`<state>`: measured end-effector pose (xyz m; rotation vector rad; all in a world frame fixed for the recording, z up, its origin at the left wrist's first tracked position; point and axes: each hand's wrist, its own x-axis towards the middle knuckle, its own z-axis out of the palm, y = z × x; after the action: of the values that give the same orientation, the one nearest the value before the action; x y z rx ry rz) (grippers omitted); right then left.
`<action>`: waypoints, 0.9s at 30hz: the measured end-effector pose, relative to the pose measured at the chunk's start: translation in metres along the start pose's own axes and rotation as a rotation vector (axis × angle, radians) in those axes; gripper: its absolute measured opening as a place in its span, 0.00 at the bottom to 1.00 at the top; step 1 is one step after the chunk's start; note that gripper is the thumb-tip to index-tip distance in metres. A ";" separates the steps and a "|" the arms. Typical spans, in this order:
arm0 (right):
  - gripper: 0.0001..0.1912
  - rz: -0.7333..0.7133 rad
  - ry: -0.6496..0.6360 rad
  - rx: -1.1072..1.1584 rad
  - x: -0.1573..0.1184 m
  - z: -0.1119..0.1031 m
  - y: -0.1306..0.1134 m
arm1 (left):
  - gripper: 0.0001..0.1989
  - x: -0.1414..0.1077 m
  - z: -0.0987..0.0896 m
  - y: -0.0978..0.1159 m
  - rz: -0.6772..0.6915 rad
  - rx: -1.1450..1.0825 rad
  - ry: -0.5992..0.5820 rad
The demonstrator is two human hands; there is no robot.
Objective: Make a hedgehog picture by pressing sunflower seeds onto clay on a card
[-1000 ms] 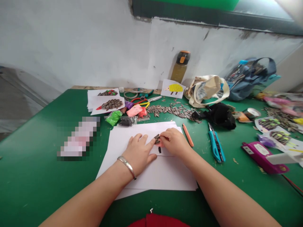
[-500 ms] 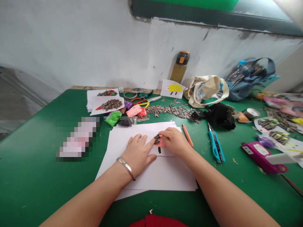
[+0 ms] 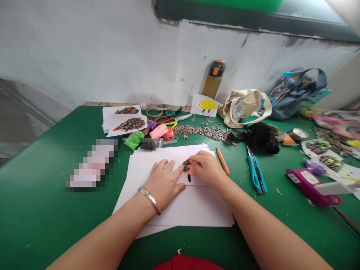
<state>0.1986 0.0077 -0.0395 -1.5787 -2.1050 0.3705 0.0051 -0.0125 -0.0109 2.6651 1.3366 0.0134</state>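
A pink clay shape (image 3: 191,171) lies on the stack of white paper (image 3: 202,206), several dark striped sunflower seeds (image 3: 186,165) set into its left part. Below it is a small black clay piece (image 3: 189,178). My left hand (image 3: 164,182), with a silver bangle at the wrist, rests open on the paper, its index fingertip at the left edge of the seeds. Over the right part of the clay, my right hand (image 3: 208,168) has thumb and index finger pinched together beside the seeds. What is between those fingertips is hidden.
Right of the paper lie an orange stick (image 3: 222,160) and a blue utility knife (image 3: 256,174), blade out. Loose sunflower seeds (image 3: 208,131), clay packets (image 3: 159,132) and scissors (image 3: 177,120) are behind. A purple glue gun (image 3: 312,187) sits at right, seed-covered cards (image 3: 126,125) at left.
Hardly anything differs. My right hand's fingertips have shifted very slightly at the seeds; my left hand stays in place.
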 end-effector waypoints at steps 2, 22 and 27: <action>0.14 0.013 0.025 0.011 0.001 0.000 -0.002 | 0.27 0.000 -0.001 0.000 0.000 0.002 -0.008; 0.15 -0.026 -0.030 0.100 0.000 0.003 -0.015 | 0.24 0.000 -0.002 0.000 0.007 0.005 0.007; 0.13 0.020 -0.025 0.114 0.001 -0.004 -0.017 | 0.25 -0.001 -0.001 0.000 0.012 -0.008 0.026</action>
<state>0.1863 0.0031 -0.0274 -1.5377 -2.0500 0.5103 0.0047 -0.0129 -0.0098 2.6756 1.3256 0.0546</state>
